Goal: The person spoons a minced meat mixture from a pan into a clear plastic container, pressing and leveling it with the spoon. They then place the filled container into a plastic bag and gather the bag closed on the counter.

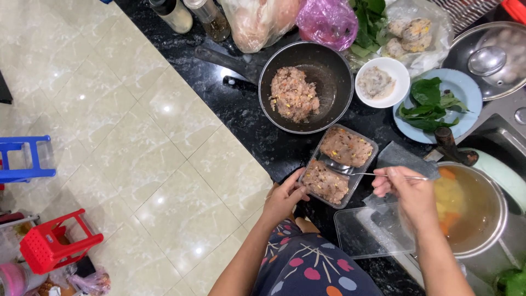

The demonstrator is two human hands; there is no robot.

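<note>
Floor: we see wide pale tiled floor (137,159) to the left of the counter, open apart from a blue plastic stool (24,159) and a red plastic stool (57,244) at the far left edge.
Counter edge: the black stone counter (235,109) cuts diagonally from top left to bottom right; our body stands right against its edge.
Left hand: our left hand (285,197) rests at the counter edge, fingers curled against the near corner of the plastic tray (362,171), steadying it.
Tray: a clear rectangular tray holding two flattened portions of minced meat, just in front of the black frying pan (334,77), which holds a mound of the same mince.
Right hand: our right hand (408,192) pinches the handle of a metal spoon (356,171), whose bowl lies between the two portions.
Lid: a clear plastic lid (372,233) lies under the right hand, near the counter edge.
Packages: at the back, two seasoning bottles (192,13), a clear bag (257,19) and a pink bag (327,22) stand in a row.
Right side: a white bowl (382,82), a blue plate (466,93) with green leaves, and a steel pot (482,219) of broth crowd the room to the right.
</note>
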